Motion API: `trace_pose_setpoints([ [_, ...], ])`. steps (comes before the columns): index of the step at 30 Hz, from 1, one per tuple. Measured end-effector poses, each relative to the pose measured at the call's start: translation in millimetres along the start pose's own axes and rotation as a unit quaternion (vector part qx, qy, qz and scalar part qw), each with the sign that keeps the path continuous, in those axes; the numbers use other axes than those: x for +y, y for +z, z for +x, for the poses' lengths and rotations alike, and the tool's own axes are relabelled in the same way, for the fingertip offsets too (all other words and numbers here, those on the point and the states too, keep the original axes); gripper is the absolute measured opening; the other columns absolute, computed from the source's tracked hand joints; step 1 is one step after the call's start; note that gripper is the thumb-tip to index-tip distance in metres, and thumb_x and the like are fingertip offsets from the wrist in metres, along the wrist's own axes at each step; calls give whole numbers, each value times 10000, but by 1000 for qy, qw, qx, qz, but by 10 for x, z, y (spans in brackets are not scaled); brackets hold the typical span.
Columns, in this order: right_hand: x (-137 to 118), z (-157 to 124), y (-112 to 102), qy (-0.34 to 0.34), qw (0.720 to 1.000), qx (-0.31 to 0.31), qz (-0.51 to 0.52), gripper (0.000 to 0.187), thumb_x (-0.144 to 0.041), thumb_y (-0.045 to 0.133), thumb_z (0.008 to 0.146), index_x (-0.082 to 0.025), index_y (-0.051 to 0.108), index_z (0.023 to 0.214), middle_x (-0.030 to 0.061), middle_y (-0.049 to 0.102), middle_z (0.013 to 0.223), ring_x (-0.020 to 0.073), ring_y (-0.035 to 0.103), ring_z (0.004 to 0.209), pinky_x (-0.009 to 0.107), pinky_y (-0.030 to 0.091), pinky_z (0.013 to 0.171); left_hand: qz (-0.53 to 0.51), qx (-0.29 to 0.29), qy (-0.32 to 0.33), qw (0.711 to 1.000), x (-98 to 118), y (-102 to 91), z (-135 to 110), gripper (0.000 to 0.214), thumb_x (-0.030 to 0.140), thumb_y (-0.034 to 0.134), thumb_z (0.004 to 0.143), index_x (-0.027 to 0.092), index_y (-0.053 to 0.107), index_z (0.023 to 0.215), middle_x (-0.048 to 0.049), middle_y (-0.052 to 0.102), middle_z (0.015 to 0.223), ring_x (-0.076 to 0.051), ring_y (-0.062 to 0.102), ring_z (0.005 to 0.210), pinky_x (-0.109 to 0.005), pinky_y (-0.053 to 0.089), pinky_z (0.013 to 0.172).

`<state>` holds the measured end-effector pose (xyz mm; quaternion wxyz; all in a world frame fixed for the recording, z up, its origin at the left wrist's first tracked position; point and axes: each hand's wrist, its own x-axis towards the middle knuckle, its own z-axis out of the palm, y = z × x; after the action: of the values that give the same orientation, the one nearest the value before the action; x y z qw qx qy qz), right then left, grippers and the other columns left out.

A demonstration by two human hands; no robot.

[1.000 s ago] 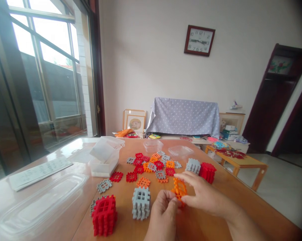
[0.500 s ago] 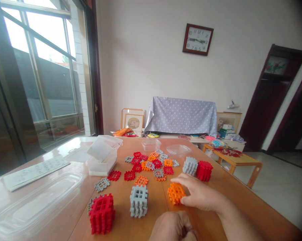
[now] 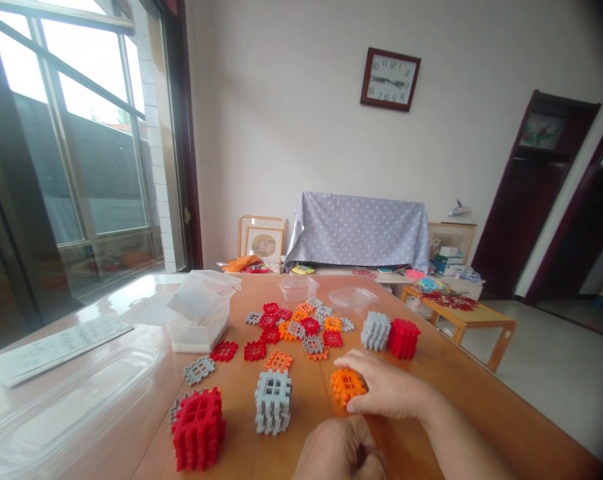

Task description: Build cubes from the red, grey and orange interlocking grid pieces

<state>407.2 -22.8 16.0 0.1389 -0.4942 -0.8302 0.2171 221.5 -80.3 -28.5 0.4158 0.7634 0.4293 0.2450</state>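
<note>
My right hand (image 3: 389, 387) reaches in from the lower right. Its thumb and fingers curve around a small stack of orange square building tiles (image 3: 348, 387) with notched edges and a window pattern. At the bottom edge, my left hand (image 3: 339, 450) rests on the table as a fist. No object shows in it, though its palm side is hidden. Left of the fist stand a stack of grey tiles (image 3: 273, 402) and a stack of red tiles (image 3: 198, 430). Farther back on the right, another grey stack (image 3: 375, 331) stands beside another red stack (image 3: 404, 338).
Loose red, grey and orange tiles (image 3: 291, 327) lie scattered mid-table. A whitish plastic box (image 3: 199, 337), clear lids (image 3: 76, 407), a small clear tub (image 3: 299, 289) and a stack of printed sheets (image 3: 64, 347) are around them. A low wooden stool (image 3: 461, 320) stands off to the right.
The view has turned slightly, so everything sits a little farther left. My right hand stays around the orange tiles, which look lower and flatter. The fist keeps its shape.
</note>
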Motion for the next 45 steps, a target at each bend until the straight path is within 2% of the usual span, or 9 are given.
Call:
trace_pose_setpoints([
  [8,-32,14,5,1,1000,18,3,480,-287,774,663,-262,644,1124,25,623,1105,238,575,1050,338,443,960,-3,-2,20,1000,-27,3,6,76,250,560,721,207,617,694,-3,674,677,-152,576,621,-232,337,543],
  [13,-15,-12,-48,1,999,29,17,492,-312,768,687,-264,627,1156,29,607,1135,234,583,1053,341,437,968,-3,-2,21,1000,4,-15,0,91,256,563,731,204,632,705,-5,664,673,-143,555,608,-226,340,541],
  [20,7,-7,-11,12,1000,-4,17,556,-301,795,639,-280,635,1171,26,606,1149,249,576,1087,358,428,997,14,-11,-12,1000,113,-87,-39,118,269,558,731,205,657,725,-11,666,679,-157,575,634,-232,359,563],
  [26,32,-15,-24,17,999,-7,35,628,-346,811,639,-275,621,1233,50,607,1212,270,570,1138,392,418,1037,32,-15,-7,999,130,-125,-43,159,282,554,751,203,692,752,-25,696,708,-169,598,656,-236,362,571],
  [29,24,-34,-46,17,997,11,77,678,-402,785,694,-260,575,1322,77,582,1308,285,539,1216,416,409,1062,60,-11,-12,998,129,-138,-50,177,254,543,743,216,711,777,-37,725,737,-191,638,674,-249,364,577],
  [32,-16,-19,-36,22,991,47,126,577,-380,715,775,-250,576,1319,83,581,1343,284,527,1248,429,422,1055,111,2,-11,994,118,-136,-44,213,238,534,733,235,735,804,-56,747,768,-235,678,718,-274,375,596],
  [37,-140,113,13,33,985,85,143,413,-302,621,831,-226,640,1237,91,632,1268,275,583,1146,402,487,940,183,3,-64,981,46,-67,44,227,271,578,703,238,769,820,-93,750,737,-302,696,733,-330,423,633],
  [41,-281,280,-54,-11,993,80,85,365,-285,641,817,-240,672,1177,64,673,1157,247,613,1068,368,470,943,196,-12,-96,976,36,-50,106,253,301,611,714,229,784,883,-130,765,806,-353,708,800,-392,482,707],
  [45,-468,535,-130,-44,997,57,9,308,-280,630,817,-251,692,1117,36,689,1050,207,620,938,309,460,847,212,-51,-124,968,113,-113,125,318,291,584,762,232,780,1005,-136,780,946,-353,713,912,-411,515,794],
])
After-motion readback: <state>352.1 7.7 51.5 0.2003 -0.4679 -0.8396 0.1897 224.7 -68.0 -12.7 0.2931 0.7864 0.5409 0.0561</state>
